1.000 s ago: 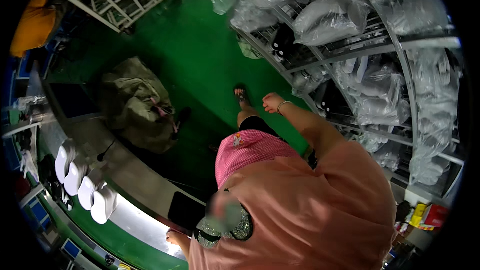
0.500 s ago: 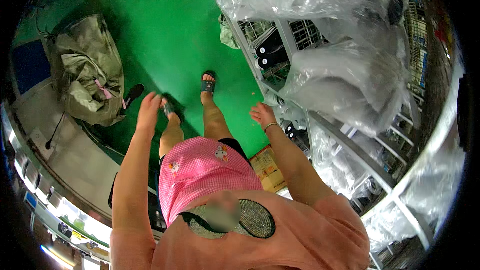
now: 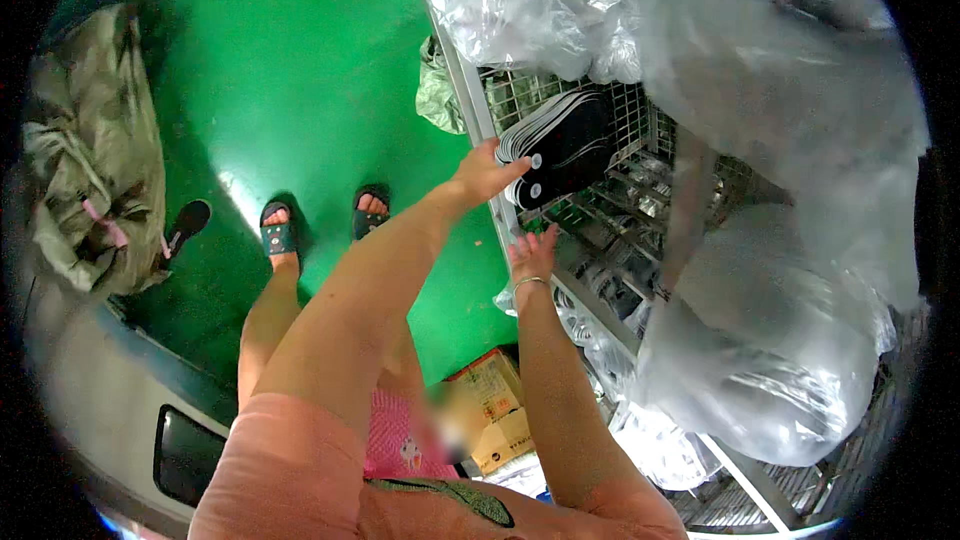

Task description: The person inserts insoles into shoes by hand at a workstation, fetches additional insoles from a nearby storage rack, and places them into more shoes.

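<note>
A grey sack (image 3: 85, 155) lay on the green floor (image 3: 300, 70). The left hand (image 3: 487, 170), fingers loosely spread, touched black insoles (image 3: 565, 145) stacked on the wire rack (image 3: 600, 210). The right hand (image 3: 535, 252) hovered spread just below, under bulky plastic bags (image 3: 780, 190).

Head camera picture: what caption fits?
Left hand touches stacked black shoe insoles on wire metal rack; right hand reaches below.

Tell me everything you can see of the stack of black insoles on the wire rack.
The stack of black shoe insoles lies on a shelf of the metal wire rack, fanned so pale edges show in layers. They look flat and foam-like, with small light dots near the heel ends. The left hand touches the stack's near end; the right hand is just below, apart from it. Clear plastic bags bulge above.
</note>
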Available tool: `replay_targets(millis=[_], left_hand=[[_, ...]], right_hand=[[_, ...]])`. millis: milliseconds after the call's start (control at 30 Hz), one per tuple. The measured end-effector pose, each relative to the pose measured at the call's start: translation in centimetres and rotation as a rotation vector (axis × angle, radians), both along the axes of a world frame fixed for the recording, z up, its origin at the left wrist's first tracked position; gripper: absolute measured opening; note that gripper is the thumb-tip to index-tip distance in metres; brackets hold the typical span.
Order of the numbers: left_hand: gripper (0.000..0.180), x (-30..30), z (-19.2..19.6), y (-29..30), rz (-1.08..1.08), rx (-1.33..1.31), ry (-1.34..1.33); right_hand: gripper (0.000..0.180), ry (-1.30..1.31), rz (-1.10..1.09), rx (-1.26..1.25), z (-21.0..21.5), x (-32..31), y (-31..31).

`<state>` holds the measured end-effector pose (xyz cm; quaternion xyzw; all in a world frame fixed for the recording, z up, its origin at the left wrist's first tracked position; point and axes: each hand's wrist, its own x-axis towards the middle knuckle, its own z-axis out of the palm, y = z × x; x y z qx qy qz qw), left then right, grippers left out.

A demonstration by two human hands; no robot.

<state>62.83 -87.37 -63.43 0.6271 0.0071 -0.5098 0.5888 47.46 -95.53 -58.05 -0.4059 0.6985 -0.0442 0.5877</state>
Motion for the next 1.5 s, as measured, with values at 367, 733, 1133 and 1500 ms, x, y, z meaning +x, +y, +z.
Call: replay_targets(millis=[367, 733, 1133, 1500], left_hand=[[0.092, 1.4, -8.2, -4.4, -0.165, 0.07, -0.083], [0.089, -0.2, -5.8, -5.9, -0.378, 0.226, -0.164], [0.089, -4.6, -4.0, 0.0, -0.065, 0.222, -0.05], [0.103, -3.7, -2.7, 4.0, -0.085, 0.054, 0.263]], right_hand=[[0.077, -0.198, -0.24, 0.079, -8.9, 3.2, -4.3], [0.043, -0.245, -0.341, 0.345, -9.6, 0.3, -5.3], [0.042, -0.351, -0.441, 0.314, -8.4, -1.9, -0.7], [0.037, -0.419, -0.471, 0.537, -2.2, -1.7, 3.9]])
